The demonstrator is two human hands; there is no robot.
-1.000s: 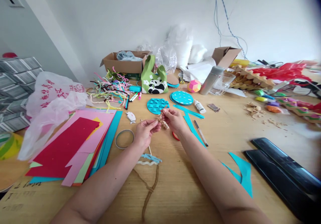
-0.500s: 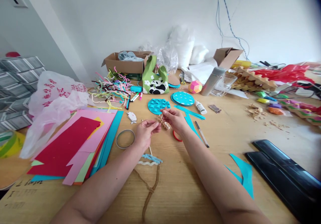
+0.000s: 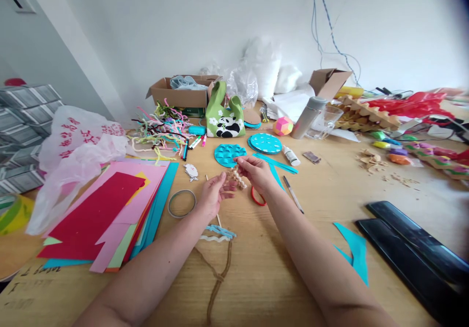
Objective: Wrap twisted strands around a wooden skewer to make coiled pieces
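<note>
My right hand [image 3: 257, 173] pinches the upper end of a small beige beaded-looking strand [image 3: 240, 179], which hangs from the fingertips. Its exact kind is too small to make out. Just left of it is my left hand [image 3: 214, 195], thumb and fingers apart with nothing gripped. Behind the hands lies a blue disc with rows of curled scales [image 3: 229, 154]. Red scissors handles [image 3: 258, 197] show partly under my right wrist. A roll of tape [image 3: 182, 203] and a thin stick [image 3: 219, 219] are near my left hand. Closer to me lie blue twisted strips [image 3: 222, 231] and brown twine [image 3: 220, 277].
Stacked coloured paper [image 3: 98, 214] covers the left side. A green panda bag [image 3: 226, 117], blue spotted discs [image 3: 266, 143] and a white glue bottle [image 3: 291, 156] stand or lie farther back. A pen [image 3: 293, 194], blue paper scraps [image 3: 353, 251] and a black glossy case [image 3: 403, 249] are rightward.
My left fingers have let go of the strand and spread apart. My right hand still pinches it in nearly the same place. The view has shifted slightly.
</note>
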